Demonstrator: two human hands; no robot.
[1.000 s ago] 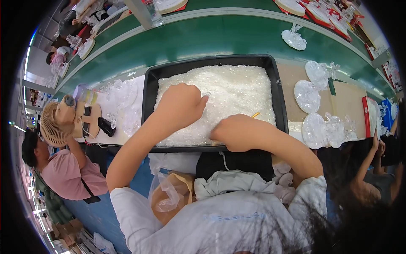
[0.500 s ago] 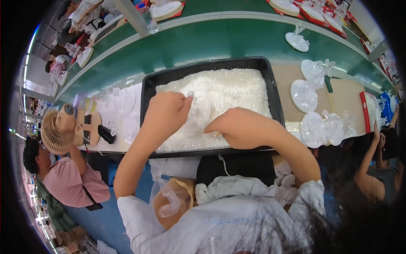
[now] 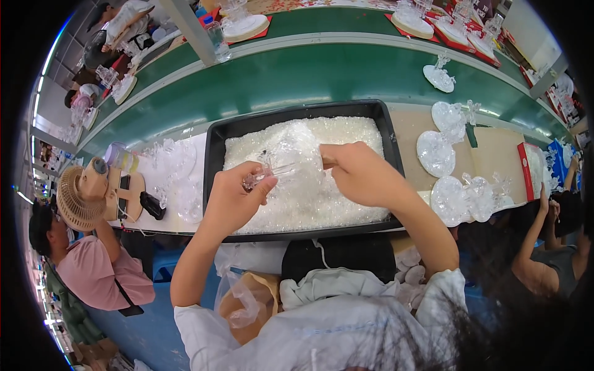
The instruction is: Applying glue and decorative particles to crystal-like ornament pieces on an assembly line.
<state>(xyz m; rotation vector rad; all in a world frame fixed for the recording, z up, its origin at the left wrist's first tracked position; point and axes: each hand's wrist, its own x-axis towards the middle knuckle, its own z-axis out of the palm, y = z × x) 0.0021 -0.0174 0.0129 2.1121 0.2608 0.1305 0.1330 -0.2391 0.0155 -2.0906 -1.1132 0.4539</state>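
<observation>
Toward the centre of the frame, a clear piece (image 3: 283,167) is showing against white granules (image 3: 303,216). My left hand (image 3: 238,193) is gripping its left end between thumb and fingers; my right hand (image 3: 364,174) is curling narrow just beside it, and I cannot tell what those fingers are holding. A black tray (image 3: 392,148) is surrounding the granules. At right, sparkling discs (image 3: 435,154) are lying; far left, a beige fan (image 3: 79,190) is standing.
</observation>
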